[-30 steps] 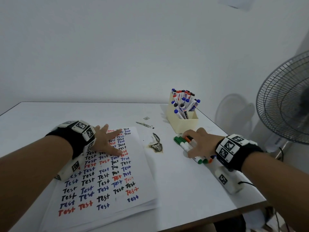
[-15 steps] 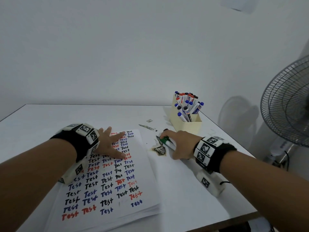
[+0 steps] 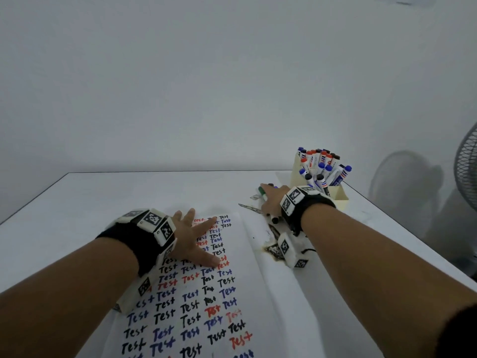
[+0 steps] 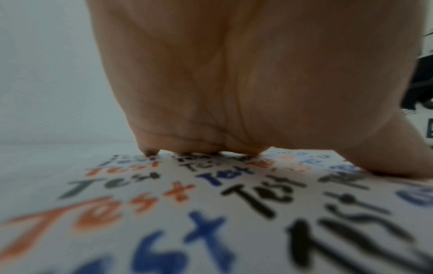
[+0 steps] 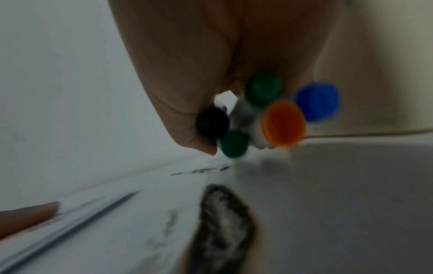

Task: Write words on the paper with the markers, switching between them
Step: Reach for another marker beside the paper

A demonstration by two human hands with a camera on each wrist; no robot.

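Fingers of the left hand (image 3: 191, 239) lie spread flat on the paper (image 3: 206, 306), likely pinning it; right hand (image 3: 273, 200) clutches a marker bundle (image 5: 269, 113) beside the holder (image 3: 333, 196), seemingly choosing.

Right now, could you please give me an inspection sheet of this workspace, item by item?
Surface: white table, with a dark scorched-looking patch.
Job's things: paper filled with "Test" in black, blue, red; markers bundled in a grip.
Clutter: cream holder full of markers.
Hands: left hand flat on paper; right hand grips several markers.
Cables: thin one by right wrist camera.
Surroundings: white wall, fan at right.
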